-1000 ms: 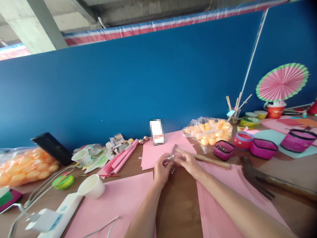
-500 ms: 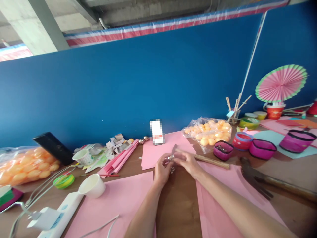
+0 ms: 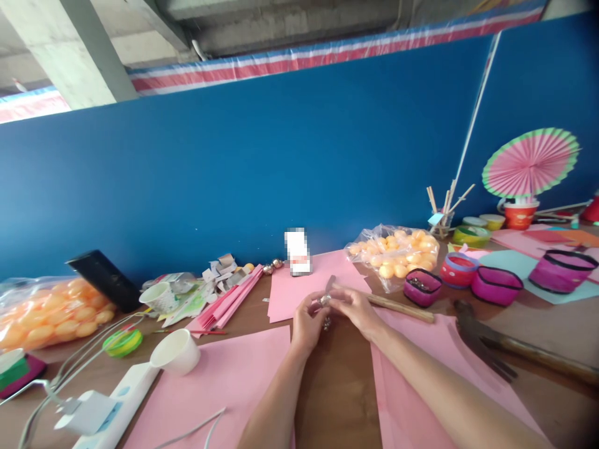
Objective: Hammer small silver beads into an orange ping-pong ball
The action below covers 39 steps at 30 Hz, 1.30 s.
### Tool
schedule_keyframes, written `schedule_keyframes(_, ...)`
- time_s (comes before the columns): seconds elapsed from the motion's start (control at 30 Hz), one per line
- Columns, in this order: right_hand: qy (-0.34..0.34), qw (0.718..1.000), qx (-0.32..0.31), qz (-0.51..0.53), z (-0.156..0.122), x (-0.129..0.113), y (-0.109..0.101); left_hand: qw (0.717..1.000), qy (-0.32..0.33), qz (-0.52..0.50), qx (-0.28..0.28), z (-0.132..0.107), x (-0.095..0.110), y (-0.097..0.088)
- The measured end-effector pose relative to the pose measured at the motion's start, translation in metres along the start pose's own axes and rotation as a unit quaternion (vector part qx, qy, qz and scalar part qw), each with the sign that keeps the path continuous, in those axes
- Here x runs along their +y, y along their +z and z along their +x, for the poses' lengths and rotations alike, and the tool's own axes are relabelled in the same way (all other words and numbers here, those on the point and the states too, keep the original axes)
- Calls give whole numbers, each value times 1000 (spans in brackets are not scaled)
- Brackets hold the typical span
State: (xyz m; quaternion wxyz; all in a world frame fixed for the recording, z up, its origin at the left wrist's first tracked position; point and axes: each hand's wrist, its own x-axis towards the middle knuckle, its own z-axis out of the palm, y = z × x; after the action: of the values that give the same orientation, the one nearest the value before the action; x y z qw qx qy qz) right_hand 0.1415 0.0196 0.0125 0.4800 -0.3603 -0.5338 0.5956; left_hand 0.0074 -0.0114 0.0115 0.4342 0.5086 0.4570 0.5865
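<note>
Over the brown table, my left hand (image 3: 307,323) and my right hand (image 3: 354,309) meet with their fingertips pinched on a small shiny silver metal piece (image 3: 324,300). Fingers cover part of it, so its exact kind is not clear. More small silvery pieces (image 3: 326,322) show just below, by the left fingers; whether they are joined to it I cannot tell. Just behind my right hand lies a small hammer, its wooden handle (image 3: 402,307) pointing right and its narrow metal head (image 3: 330,284) beyond my fingertips.
Pink sheets (image 3: 234,368) lie left and right of my arms. A claw hammer (image 3: 528,349) rests at right, near purple pouches (image 3: 496,287). Bags of orange balls (image 3: 397,252) stand on both sides. At left are a white cup (image 3: 175,352), a power strip (image 3: 124,399) and cables.
The camera view has shifted slightly, so everything sits a little lower in the picture. Both hands keep nearly the same pinch on the silver piece.
</note>
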Motion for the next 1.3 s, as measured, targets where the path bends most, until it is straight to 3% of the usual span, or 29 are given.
schedule_keyframes(0.23,14,1000,12,2,-1,-2,0,997,-38,-73,8,-3,6,3)
schedule_keyframes(0.47,-34,998,0,-45,-2,-2,2,990,-79,-109,33,-1,10,4)
schedule_keyframes(0.7,-92,988,-58,-107,-8,-11,5,986,-75,-149,27,-1,9,-1)
schedule_keyframes(1.03,-74,993,-57,-66,-7,-8,4,974,-108,-201,13,-2,11,-2)
schedule_keyframes(1.3,-102,984,-76,-128,-8,-10,6,975,-94,-203,15,-1,8,-4)
